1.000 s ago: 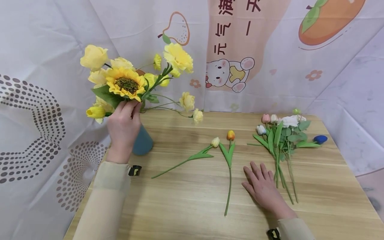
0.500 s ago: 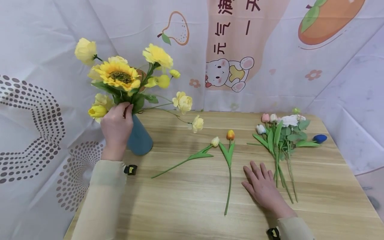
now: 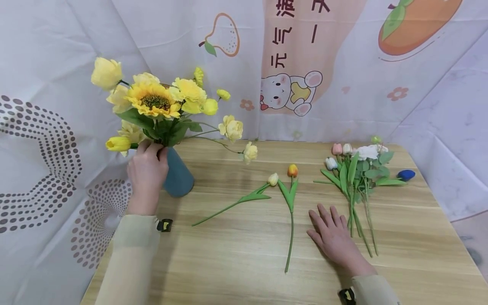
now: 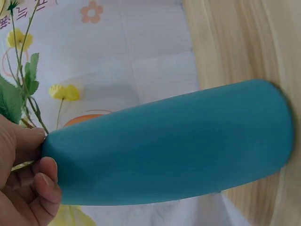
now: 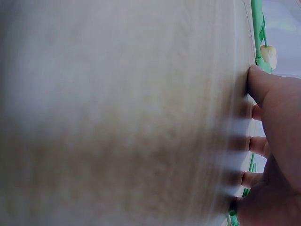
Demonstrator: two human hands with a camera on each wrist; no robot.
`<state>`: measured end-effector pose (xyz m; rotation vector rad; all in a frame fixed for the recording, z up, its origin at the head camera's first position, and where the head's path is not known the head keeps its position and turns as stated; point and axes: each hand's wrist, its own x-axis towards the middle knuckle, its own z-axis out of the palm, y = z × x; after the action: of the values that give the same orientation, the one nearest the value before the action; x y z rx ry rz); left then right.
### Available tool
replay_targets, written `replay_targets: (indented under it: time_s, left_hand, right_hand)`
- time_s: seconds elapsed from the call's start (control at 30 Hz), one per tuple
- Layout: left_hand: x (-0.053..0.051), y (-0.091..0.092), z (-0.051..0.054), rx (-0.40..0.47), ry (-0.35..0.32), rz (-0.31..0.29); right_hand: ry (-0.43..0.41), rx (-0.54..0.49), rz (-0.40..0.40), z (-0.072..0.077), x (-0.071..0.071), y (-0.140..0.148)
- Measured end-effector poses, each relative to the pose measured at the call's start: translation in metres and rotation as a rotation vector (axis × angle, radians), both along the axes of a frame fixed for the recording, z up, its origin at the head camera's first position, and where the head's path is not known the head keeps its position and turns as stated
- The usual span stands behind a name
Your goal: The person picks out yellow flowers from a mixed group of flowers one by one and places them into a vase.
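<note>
A blue vase stands on the left of the table with a yellow bouquet in it. My left hand is at the vase's mouth, its thumb and fingers pinching the stem of a frilly yellow flower; leaves and fingers partly hide this grip. Beside that flower is a large sunflower. In the left wrist view, the left fingers are against the vase rim. My right hand rests on the tabletop, fingers spread, holding nothing, close to a bunch of flower stems.
A white tulip and an orange tulip lie mid-table. At the right lie several more flowers, among them a white bloom, a pink tulip and a blue tulip. A printed cloth hangs behind the table.
My left hand has moved down and slightly left to the vase's mouth. The frilly yellow flower has sunk and shifted left, nearer the sunflower. My right hand stays put.
</note>
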<state>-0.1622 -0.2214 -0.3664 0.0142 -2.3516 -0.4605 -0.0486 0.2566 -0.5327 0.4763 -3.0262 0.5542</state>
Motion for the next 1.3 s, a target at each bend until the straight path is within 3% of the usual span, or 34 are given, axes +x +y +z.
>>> replay_targets:
  time_s: [0.1,0.2,0.3,0.37,0.43,0.53,0.67,0.8,1.07,1.3]
  left_hand:
    - [0.006,0.004,-0.006,0.067,0.003,0.017]
    - [0.012,0.014,-0.014,0.095,0.048,0.006]
    - [0.016,0.027,-0.024,0.033,0.104,-0.071]
    - [0.017,0.038,-0.031,-0.032,0.104,-0.150]
    - [0.018,0.049,-0.040,-0.078,0.048,-0.225]
    - [0.019,0.065,-0.055,-0.114,-0.155,-0.310]
    - [0.019,0.086,-0.076,-0.167,-0.456,-0.349]
    - [0.019,0.104,-0.094,-0.234,-0.620,-0.379]
    - [0.019,0.129,-0.116,-0.361,-0.739,-0.406]
    - [0.024,0.137,-0.128,-0.442,-0.719,-0.380]
  right_hand:
    - [-0.007,0.005,-0.002,0.002,0.000,-0.001]
    - [-0.018,0.007,-0.001,0.004,0.000,-0.001]
    - [-0.022,0.001,-0.003,0.004,0.000,-0.001]
    - [-0.024,-0.005,-0.001,0.003,-0.001,0.000]
    - [-0.019,-0.009,-0.001,0.002,-0.001,0.001]
    - [-0.014,-0.007,0.001,0.002,-0.001,0.001]
    - [-0.014,0.003,-0.001,0.002,0.000,0.001]
    - [-0.010,0.004,-0.002,0.002,0.000,0.001]
    - [-0.027,0.005,-0.008,0.003,0.000,0.001]
    - [-0.049,0.016,-0.006,0.005,0.000,0.000]
